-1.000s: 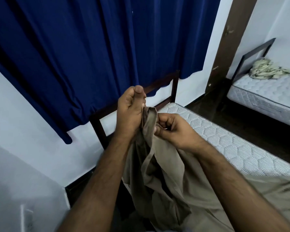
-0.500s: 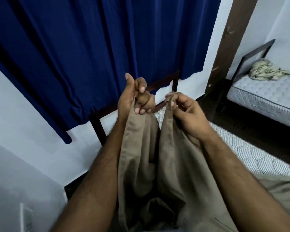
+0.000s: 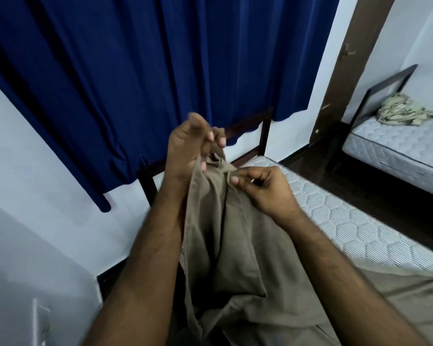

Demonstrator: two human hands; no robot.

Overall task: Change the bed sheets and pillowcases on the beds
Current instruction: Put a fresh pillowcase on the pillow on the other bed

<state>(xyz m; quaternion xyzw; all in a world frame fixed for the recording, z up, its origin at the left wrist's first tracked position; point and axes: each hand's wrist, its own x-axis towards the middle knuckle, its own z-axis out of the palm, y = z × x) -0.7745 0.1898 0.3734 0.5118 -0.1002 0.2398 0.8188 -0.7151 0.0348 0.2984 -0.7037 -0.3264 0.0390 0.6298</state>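
At the head of the near bed, both hands work a tan sheet above the bare quilted mattress. Half a second ago the hands were raised and level, holding two gathered folds apart. Now the right hand has dropped lower and pinches a fold of the edge between thumb and fingertips, while the left hand stays higher, its lower fingers curled round the bunched cloth and its upper fingers loosening. This looks like feeding along the hem to find a corner, so spreading has not yet begun. The rest of the sheet hangs between the forearms and trails onto the mattress. On the far bed lies a crumpled pale cloth.
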